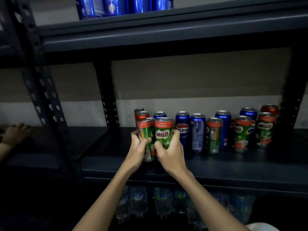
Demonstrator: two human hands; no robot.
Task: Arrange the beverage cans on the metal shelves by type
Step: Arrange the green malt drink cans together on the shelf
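Note:
Green Milo cans and blue Pepsi cans stand mixed on the middle metal shelf [216,165]. My left hand [137,150] grips one green Milo can [146,130]. My right hand [168,150] grips a second Milo can [164,130] right beside it, label facing me. Behind them stand red-topped cans [141,115] and a blue can [160,115]. To the right are a Pepsi can [182,125], another blue can [197,130], a Milo can [213,135], and more of both types [241,132] up to the right post.
Several blue cans [116,5] stand on the top shelf. Plastic water bottles [160,202] fill the shelf below. Another person's hand [15,132] rests on the neighbouring shelf at far left. Perforated upright posts [106,97] frame the bay; the shelf's left part is bare.

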